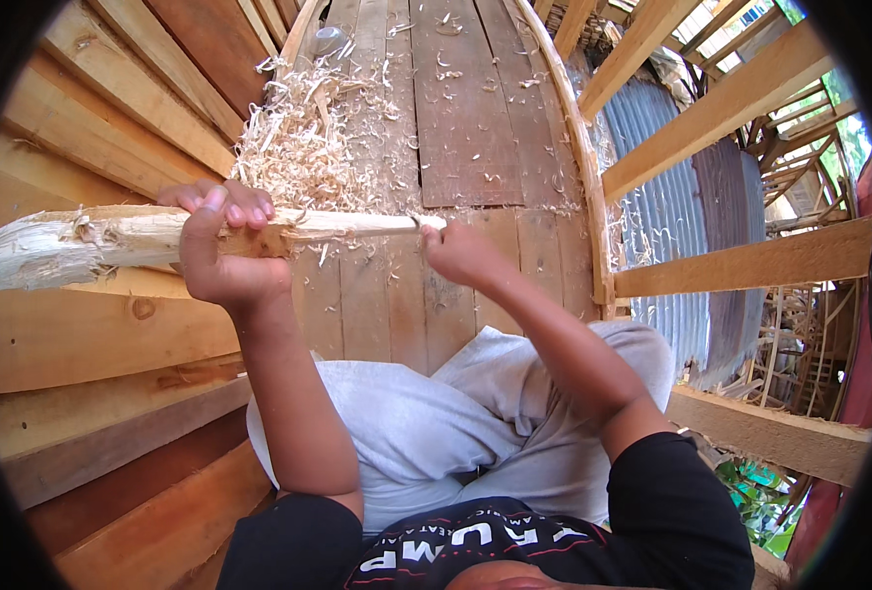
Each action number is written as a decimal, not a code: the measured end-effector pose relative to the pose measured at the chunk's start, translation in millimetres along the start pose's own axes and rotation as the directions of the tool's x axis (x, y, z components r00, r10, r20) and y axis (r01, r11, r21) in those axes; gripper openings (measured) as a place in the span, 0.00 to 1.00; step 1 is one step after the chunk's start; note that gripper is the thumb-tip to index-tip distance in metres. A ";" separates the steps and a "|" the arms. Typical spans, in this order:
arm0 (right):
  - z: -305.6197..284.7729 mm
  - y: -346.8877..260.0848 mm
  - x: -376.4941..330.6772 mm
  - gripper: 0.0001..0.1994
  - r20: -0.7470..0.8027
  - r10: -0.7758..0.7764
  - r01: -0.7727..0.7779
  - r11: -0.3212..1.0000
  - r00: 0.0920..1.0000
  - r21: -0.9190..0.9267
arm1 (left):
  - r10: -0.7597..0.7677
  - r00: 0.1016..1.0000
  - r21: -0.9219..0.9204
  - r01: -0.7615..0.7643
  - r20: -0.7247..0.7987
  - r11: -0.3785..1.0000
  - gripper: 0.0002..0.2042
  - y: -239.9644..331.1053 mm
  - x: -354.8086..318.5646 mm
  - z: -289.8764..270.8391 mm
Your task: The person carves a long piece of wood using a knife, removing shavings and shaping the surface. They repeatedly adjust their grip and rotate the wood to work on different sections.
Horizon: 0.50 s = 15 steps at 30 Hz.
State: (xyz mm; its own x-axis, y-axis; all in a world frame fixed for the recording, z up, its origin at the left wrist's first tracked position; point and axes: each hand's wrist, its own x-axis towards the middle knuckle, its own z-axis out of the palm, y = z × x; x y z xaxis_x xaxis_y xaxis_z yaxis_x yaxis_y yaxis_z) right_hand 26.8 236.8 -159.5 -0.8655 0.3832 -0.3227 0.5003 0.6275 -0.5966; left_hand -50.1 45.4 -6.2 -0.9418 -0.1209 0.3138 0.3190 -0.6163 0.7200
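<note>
A long pale piece of wood (82,246), rough and hewn at its thick left end, lies across the view in front of me and narrows to the right. My left hand (224,241) grips it near the middle, fingers over its far side and thumb raised. Along the near edge of the narrow part runs a thin greyish strip (382,233) that looks like a knife blade. My right hand (460,253) is closed in a fist at the narrow tip, by the strip's right end. What lies inside that fist is hidden.
Curled wood shavings (303,147) are heaped on the plank floor (470,108) beyond the wood. Stacked boards (111,324) line the left side. At right stands a timber railing (751,265) with corrugated metal sheets (652,216) beyond it. A small round clear object (329,41) sits at the far left.
</note>
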 end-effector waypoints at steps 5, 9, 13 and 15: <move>-10.1 2.4 -2.8 0.28 0.129 -0.049 0.042 0.998 0.990 0.054 | -0.019 1.000 -0.047 0.019 -0.009 0.999 0.08 -2.1 2.0 1.4; 8.5 33.8 23.3 0.28 0.086 0.039 -0.040 0.999 0.996 0.020 | -0.023 0.998 -0.024 0.024 0.052 0.999 0.07 -1.7 2.1 -2.8; -23.2 -34.8 -22.2 0.29 0.144 -0.153 0.145 0.987 0.978 0.067 | -0.010 1.000 -0.020 0.011 0.021 1.000 0.07 0.1 1.0 0.7; -24.3 -4.7 -3.1 0.28 0.238 -0.043 0.028 0.997 0.970 0.068 | -0.032 0.999 -0.030 0.032 0.019 0.999 0.07 -0.8 -4.5 1.1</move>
State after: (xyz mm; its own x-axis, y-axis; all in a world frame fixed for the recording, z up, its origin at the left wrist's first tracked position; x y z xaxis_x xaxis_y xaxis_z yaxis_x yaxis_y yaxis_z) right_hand 27.7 249.1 -137.8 -0.8678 0.1836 -0.4617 0.4729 0.5906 -0.6539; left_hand -46.1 47.2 -7.5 -0.9491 -0.0863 0.3028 0.2853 -0.6426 0.7111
